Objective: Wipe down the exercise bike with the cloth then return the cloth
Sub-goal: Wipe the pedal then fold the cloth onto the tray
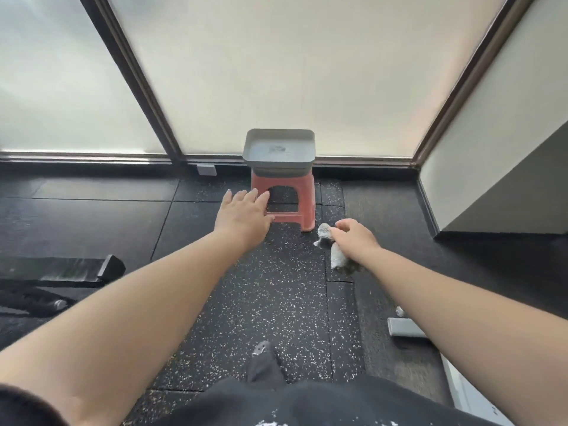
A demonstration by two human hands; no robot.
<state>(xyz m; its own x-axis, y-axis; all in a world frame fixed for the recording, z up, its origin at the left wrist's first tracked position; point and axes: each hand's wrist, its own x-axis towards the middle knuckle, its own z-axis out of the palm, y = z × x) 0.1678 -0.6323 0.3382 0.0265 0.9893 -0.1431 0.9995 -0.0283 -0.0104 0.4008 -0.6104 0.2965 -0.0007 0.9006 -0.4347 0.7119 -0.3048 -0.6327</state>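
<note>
Both arms stretch out toward the middle of the frame, and the right hand (356, 238) is clenched around the grey cloth (333, 252), which bunches above the fist and trails below it, hanging just right of centre over the speckled floor (276, 296). The left hand (242, 215) reaches forward with fingers spread and nothing in it, hovering in front of the red stool (302, 204). On top of that stool, just above centre, sits a grey tray (278, 164), its bed bare apart from a faint mark too blurred to read. No brand, label or writing can be made out anywhere. The bike itself is hard to place; dark equipment lies at the lower left edge, but what it is cannot be told. By the look of it this is the return leg: the wiping seems done and the cloth is headed for the tray. The next move calls for lifting the cloth over the near rim, setting it inside and letting go.
</note>
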